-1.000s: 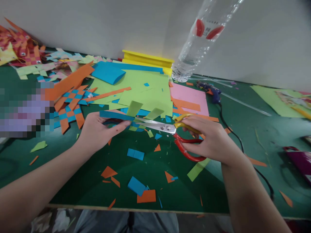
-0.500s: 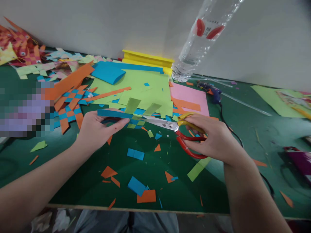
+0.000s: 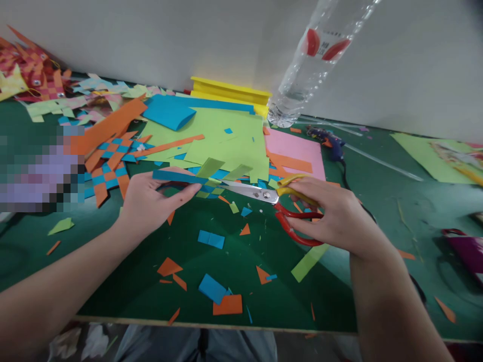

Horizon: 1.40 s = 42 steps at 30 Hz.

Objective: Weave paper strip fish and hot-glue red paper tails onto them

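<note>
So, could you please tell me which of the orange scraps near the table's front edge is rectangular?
The orange rectangle touching a blue rectangle; the other orange scraps there are pointed or thin.

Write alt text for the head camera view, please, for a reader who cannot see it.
A left hand holds a blue and green woven paper piece at the blades of red-and-yellow scissors in the right hand, above a green table scattered with paper scraps.
</note>
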Available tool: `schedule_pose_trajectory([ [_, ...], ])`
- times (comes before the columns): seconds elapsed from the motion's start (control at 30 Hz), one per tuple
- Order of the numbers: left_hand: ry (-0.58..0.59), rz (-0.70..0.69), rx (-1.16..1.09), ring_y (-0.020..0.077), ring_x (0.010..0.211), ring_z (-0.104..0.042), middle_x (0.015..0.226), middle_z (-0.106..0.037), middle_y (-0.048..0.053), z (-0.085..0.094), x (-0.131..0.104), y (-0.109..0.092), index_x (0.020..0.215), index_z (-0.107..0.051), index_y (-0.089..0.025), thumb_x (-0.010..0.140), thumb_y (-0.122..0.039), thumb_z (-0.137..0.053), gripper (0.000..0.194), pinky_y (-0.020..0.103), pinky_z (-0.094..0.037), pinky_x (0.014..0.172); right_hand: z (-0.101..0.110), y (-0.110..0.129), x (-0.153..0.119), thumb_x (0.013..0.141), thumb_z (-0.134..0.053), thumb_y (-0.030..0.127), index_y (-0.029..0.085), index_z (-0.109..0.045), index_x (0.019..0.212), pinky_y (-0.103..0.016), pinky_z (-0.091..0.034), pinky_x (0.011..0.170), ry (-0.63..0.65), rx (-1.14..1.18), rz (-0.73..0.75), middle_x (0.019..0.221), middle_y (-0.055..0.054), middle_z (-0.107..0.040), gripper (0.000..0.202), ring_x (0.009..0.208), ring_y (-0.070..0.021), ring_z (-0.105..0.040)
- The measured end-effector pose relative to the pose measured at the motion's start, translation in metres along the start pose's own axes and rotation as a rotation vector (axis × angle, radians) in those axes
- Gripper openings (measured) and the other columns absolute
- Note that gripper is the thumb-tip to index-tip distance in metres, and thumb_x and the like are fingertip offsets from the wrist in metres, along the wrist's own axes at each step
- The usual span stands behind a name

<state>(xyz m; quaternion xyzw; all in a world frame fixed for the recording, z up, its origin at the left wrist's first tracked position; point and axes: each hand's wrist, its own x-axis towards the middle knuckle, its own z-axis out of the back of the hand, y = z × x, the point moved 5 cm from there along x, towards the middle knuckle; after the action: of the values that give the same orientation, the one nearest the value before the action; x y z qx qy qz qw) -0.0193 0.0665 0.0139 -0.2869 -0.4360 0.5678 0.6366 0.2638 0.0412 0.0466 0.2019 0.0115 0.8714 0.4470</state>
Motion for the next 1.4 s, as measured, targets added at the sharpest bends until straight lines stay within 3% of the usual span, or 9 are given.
schedule_pose_trajectory([
  [0.17,0.027,-0.007,0.035,0.0236,0.08,-0.069,0.081,-0.073,-0.001,0.0,0.0,0.004,0.076,-0.071,-0.029,0.072,-0.045,-0.071,0.017,0.036,-0.059,0.079,-0.001,-0.004,-0.003,0.078,-0.063,0.031,0.022,-0.06,0.1,-0.034,-0.051,0.065,-0.019,-0.039,0.006,0.093,-0.006,-0.069,0.023,0.087,-0.024,-0.067],
  [0.6,0.083,0.031,-0.043,0.0219,0.077,-0.071,0.079,-0.074,-0.003,-0.004,0.001,-0.003,0.074,-0.073,-0.028,0.071,-0.037,-0.072,0.01,0.031,-0.06,0.074,-0.002,-0.003,-0.002,0.08,-0.061,0.031,0.023,-0.058,0.099,-0.033,-0.05,0.061,-0.011,0.004,0.008,0.09,-0.005,-0.068,0.021,0.082,-0.0222,-0.067],
  [0.93,0.117,0.077,-0.092,0.0214,0.078,-0.071,0.081,-0.075,-0.001,-0.006,0.002,0.004,0.079,-0.075,-0.027,0.071,-0.04,-0.074,0.015,0.028,-0.06,0.072,-0.001,0.005,0.005,0.08,-0.06,0.027,0.022,-0.054,0.077,-0.028,-0.042,0.055,0.039,0.093,0.008,0.071,-0.002,-0.057,0.008,0.064,-0.0152,-0.053],
  [1.13,0.145,0.083,-0.114,0.0215,0.082,-0.071,0.085,-0.076,-0.001,-0.008,0.002,0.006,0.083,-0.076,-0.026,0.07,-0.042,-0.075,0.021,0.027,-0.059,0.074,0.0,0.004,0.004,0.079,-0.062,0.03,0.02,-0.058,0.088,-0.028,-0.045,0.057,-0.009,0.11,0.027,0.07,-0.001,-0.06,0.014,0.064,-0.0156,-0.056],
  [1.4,0.136,0.116,-0.101,0.0217,0.081,-0.071,0.082,-0.076,-0.001,-0.008,0.002,0.007,0.08,-0.076,-0.026,0.069,-0.044,-0.075,0.021,0.027,-0.058,0.073,-0.002,0.001,0.002,0.081,-0.059,0.03,0.019,-0.061,0.093,-0.028,-0.047,0.058,0.019,0.106,0.014,0.081,-0.005,-0.069,0.017,0.069,-0.0172,-0.063],
])
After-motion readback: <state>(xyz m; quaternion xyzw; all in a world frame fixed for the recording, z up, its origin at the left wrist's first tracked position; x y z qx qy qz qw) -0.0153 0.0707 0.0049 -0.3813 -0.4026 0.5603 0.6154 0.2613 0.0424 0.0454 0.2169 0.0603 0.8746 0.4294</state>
